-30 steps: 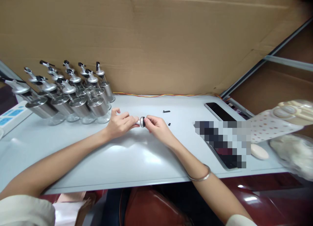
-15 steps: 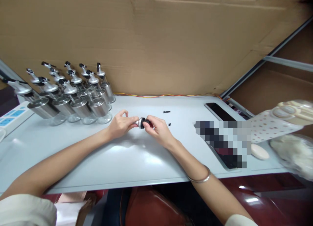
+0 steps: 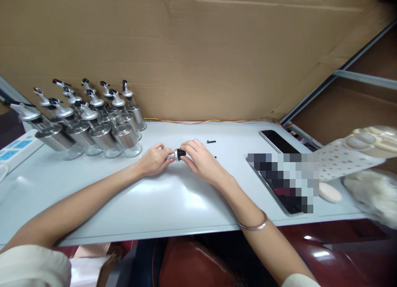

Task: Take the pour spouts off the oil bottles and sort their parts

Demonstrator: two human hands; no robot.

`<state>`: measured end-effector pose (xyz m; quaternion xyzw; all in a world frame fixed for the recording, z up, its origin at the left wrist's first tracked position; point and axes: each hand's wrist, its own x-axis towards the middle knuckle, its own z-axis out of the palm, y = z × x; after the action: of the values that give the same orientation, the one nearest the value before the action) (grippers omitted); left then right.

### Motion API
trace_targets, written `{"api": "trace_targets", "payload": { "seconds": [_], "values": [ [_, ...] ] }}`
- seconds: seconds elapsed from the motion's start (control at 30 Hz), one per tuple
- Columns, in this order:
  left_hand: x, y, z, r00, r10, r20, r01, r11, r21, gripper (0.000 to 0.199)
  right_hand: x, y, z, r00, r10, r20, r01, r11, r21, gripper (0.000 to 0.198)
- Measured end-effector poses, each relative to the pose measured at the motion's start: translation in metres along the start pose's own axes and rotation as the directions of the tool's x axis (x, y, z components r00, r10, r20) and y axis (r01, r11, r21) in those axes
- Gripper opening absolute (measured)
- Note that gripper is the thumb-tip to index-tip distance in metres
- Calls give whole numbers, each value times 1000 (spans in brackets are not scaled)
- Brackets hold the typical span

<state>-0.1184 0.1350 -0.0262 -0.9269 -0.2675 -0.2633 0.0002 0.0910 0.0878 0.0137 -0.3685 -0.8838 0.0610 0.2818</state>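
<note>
Between my hands, above the middle of the table, is a silver pourer spout (image 3: 177,155) with a black stopper end. My left hand (image 3: 156,159) pinches its narrow silver end, while the fingers of my right hand (image 3: 198,159) close around the black stopper. The spout lies roughly level, black end to the right. Just behind my right hand are a small black lever (image 3: 211,142) and a tiny black piece, the latter mostly hidden by that hand. To the left stand several glass-and-steel oil bottles (image 3: 101,131) with similar spouts; one front bottle (image 3: 124,136) has an open neck.
A white power strip (image 3: 18,145) lies at the left edge. On the right are a phone (image 3: 279,141), a partly blurred tablet (image 3: 273,187), a dotted white bottle (image 3: 341,161), a pale oval object (image 3: 330,192) and a plastic bag (image 3: 372,192). Cardboard (image 3: 217,55) rises behind.
My right hand has shifted its grip on the black stopper and turned, now covering most of the tiny black piece. The spout has moved slightly left. The bottles have not moved.
</note>
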Motion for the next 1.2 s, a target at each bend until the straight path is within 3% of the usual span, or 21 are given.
{"api": "trace_targets", "payload": {
  "seconds": [0.07,0.13,0.17,0.23,0.3,0.37,0.53,0.67,0.93,1.0,1.07,1.13,1.2],
  "values": [
    [1,7,-1,998,-70,3,70,992,-108,36,-1,1,-1,1000,3,-1,-3,1000,29,14],
    [3,16,-2,974,-224,44,227,923,-312,37,-1,3,-1,1000,-4,-7,4,999,44,14],
    [4,21,-2,948,-305,94,314,843,-437,36,-1,4,-2,1000,-6,-12,7,999,44,15],
    [6,28,-1,885,-404,232,448,602,-661,38,-1,5,-2,1000,-6,-21,6,999,35,14],
    [9,34,1,838,-423,346,508,368,-779,43,-1,5,-2,1000,3,-20,-2,1000,23,13],
    [10,39,1,808,-418,415,536,229,-813,47,0,4,-2,999,32,-1,-32,999,19,12],
    [8,56,1,790,-382,480,551,98,-829,50,0,1,0,988,148,41,-153,972,176,19],
    [5,66,3,801,-378,465,547,144,-825,48,-1,1,1,968,247,53,-252,936,246,28],
    [5,68,2,788,-483,381,579,373,-725,41,3,-1,3,876,470,110,-482,837,258,37],
    [6,67,1,809,-490,325,564,491,-664,40,5,-1,4,840,524,142,-542,792,282,39],
    [7,63,1,856,-470,215,506,678,-534,39,7,0,6,788,586,189,-614,726,309,40],
    [7,56,1,927,-364,84,371,868,-331,40,8,1,7,727,638,255,-685,644,340,40],
    [6,47,1,982,-187,-22,184,978,-96,41,8,2,7,667,665,337,-742,552,380,39]
  ]
}}
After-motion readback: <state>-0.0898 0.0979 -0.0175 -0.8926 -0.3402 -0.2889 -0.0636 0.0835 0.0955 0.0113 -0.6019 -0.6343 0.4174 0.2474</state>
